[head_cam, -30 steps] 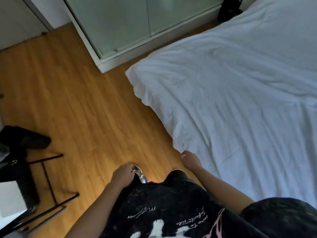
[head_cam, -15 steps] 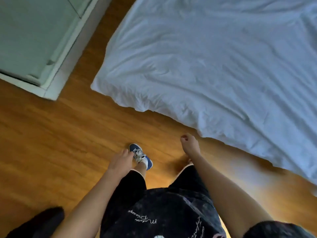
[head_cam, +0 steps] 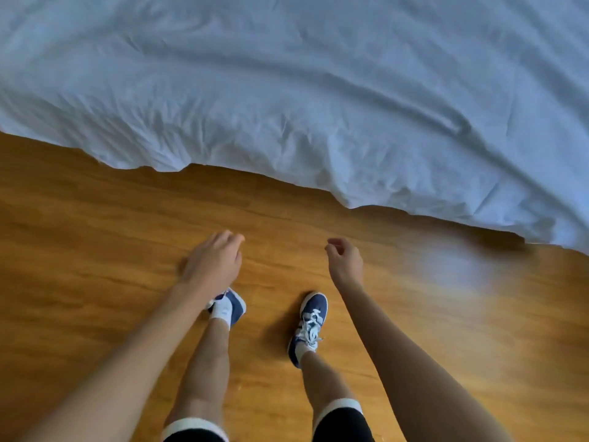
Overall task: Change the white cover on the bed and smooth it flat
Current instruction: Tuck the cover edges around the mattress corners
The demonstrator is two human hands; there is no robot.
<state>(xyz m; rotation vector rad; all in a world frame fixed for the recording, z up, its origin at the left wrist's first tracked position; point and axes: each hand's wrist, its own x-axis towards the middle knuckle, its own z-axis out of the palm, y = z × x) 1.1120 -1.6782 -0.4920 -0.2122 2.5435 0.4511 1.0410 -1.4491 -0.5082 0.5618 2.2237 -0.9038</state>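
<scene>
The white cover point(head_cam: 302, 90) lies wrinkled over the bed and fills the upper half of the view, its wavy hem hanging down to the wooden floor. My left hand point(head_cam: 213, 261) hangs over the floor below the hem, fingers loosely curled, holding nothing. My right hand point(head_cam: 345, 261) hangs beside it, a little to the right, fingers also loosely curled and empty. Both hands are short of the cover's edge and touch nothing.
Orange-brown wooden floor point(head_cam: 95, 250) stretches across the lower half. My two feet in blue sneakers point(head_cam: 310, 320) stand on it just below my hands, facing the bed.
The view has swung down and toward the bed, so the wardrobe and chair are out of sight. Both hands have moved forward toward the cover's hem, and they hold nothing.
</scene>
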